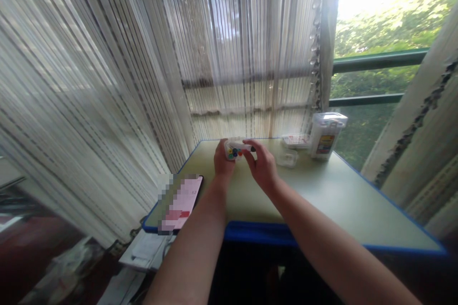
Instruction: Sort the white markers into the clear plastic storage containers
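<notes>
Near the far side of the table, my left hand (pixel 222 164) is closed around a small clear plastic box (pixel 227 145). Coloured round ends of markers (pixel 234 153), among them green, yellow, blue and red, show in the box. My right hand (pixel 265 166) pinches a white marker (pixel 239 146) with a black end between thumb and fingers. The marker lies sideways across the box's opening; whether it touches the box I cannot tell. An open clear plastic piece (pixel 287 158), like a lid or shallow tray, rests on the table to the right of my right hand.
The pale table (pixel 332 205) has a blue edge. A tall clear lidded container (pixel 325 137) stands at the back right beside a flat clear box (pixel 296 140). A phone (pixel 186 200), partly pixelated, lies at the left edge. Curtains (pixel 243 57) hang behind the table.
</notes>
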